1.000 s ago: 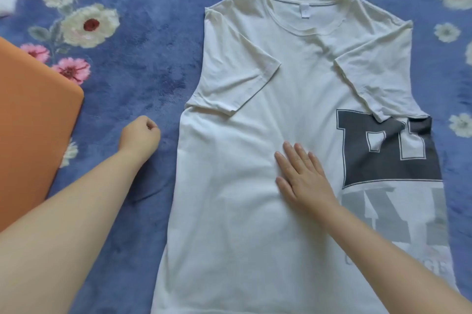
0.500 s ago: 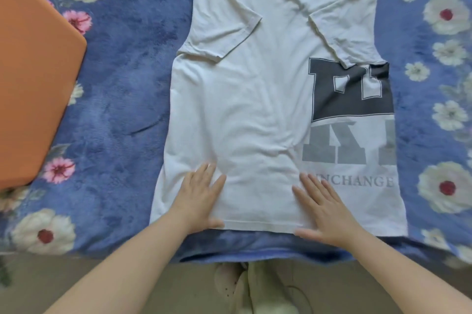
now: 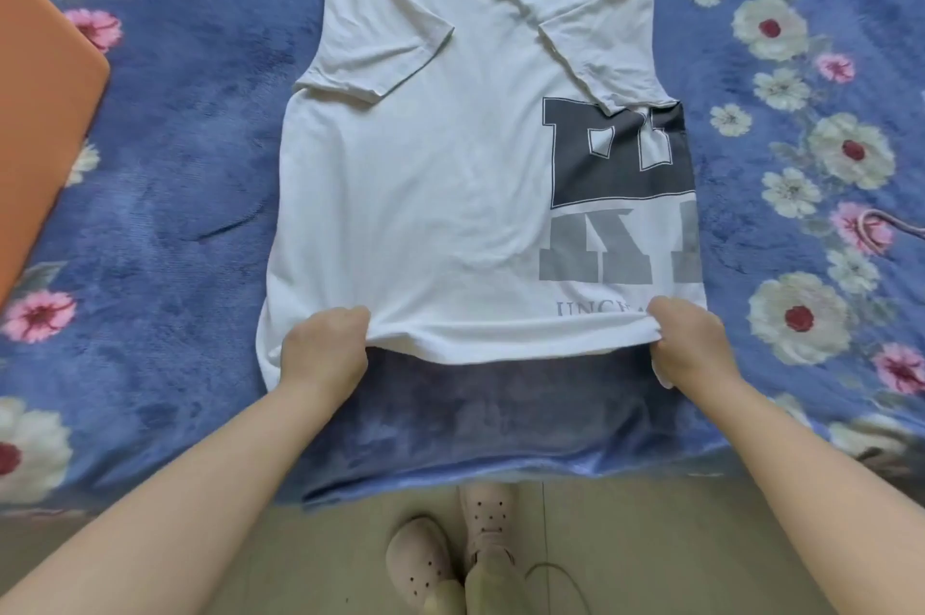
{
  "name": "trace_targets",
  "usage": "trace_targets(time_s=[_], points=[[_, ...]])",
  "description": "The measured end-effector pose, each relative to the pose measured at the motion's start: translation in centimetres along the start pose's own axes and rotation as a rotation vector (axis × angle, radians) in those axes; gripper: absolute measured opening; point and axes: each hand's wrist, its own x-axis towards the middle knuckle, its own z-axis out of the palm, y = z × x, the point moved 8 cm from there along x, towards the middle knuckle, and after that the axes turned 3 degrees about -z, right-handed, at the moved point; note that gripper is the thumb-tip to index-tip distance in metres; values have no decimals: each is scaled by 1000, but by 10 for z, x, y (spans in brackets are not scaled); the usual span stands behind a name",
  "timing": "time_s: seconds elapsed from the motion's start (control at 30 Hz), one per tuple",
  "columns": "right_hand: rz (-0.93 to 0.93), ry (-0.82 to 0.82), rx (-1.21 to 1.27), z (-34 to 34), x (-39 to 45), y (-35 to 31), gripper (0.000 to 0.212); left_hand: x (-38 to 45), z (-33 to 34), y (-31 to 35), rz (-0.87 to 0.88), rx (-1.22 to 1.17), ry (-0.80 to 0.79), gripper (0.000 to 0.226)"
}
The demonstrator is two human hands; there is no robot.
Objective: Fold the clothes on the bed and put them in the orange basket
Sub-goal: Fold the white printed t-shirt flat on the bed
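Observation:
A white T-shirt point(image 3: 425, 174) with dark and grey block letters lies flat on the blue flowered bed, both sleeves folded inward. My left hand point(image 3: 325, 346) grips the bottom hem at its left side. My right hand point(image 3: 688, 344) grips the hem at its right side. Between the two hands the hem is raised off the bed, and its shadow falls on the blanket beneath. The orange basket point(image 3: 45, 124) shows only as a flat orange side at the left edge.
The blue blanket point(image 3: 165, 194) with white and pink flowers spreads around the shirt. A thin pink cord point(image 3: 881, 226) lies at the right edge. The bed's near edge runs just below my hands, with beige floor and my light shoes point(image 3: 450, 559) beyond it.
My hands lay flat on the shirt's lower part half a second ago; now both have curled round the hem and lifted it. The view has tilted down toward the bed's edge.

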Motion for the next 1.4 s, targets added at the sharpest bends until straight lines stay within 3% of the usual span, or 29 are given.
trace_targets(time_s=[0.1,0.17,0.23,0.37,0.4,0.47,0.53,0.57,0.6,0.7,0.77,0.93,1.03,1.23,1.4], points=[[242,-301,88,3,10,18,19,4,-14,-10,-128,26,-77,15],[167,-435,51,0,14,12,27,2,-19,-14,-111,11,-156,25],[62,-621,15,-4,4,2,26,-9,-18,-15,-101,42,-340,41],[123,-1072,5,-2,-55,-4,51,-50,-6,-14,-27,222,-699,18],[118,-1206,-116,3,-71,-3,62,-62,-4,-15,-24,292,-795,19],[103,-1453,-279,9,-101,-5,112,-85,-5,-16,21,475,-981,28],[161,-1585,-293,9,-122,-6,144,-95,-14,-16,85,594,-1059,26],[177,-1570,-295,3,-122,-8,143,-92,-17,-16,109,601,-1042,25],[174,-1523,-295,-6,-118,-11,129,-86,-24,-17,100,567,-984,29],[86,-1286,-219,-33,-77,-15,48,-57,-54,-16,53,441,-723,29],[61,-1149,-155,-52,-49,-12,26,-36,-77,-15,28,417,-544,25],[138,-847,-119,-92,18,20,9,11,-129,-11,-120,385,-264,20],[163,-737,-200,-107,53,34,23,41,-152,-5,-164,352,-170,20],[127,-550,-246,-117,131,59,30,107,-177,-8,-280,268,-58,26],[101,-477,-324,-117,171,68,23,152,-178,-10,-273,424,-93,25]])
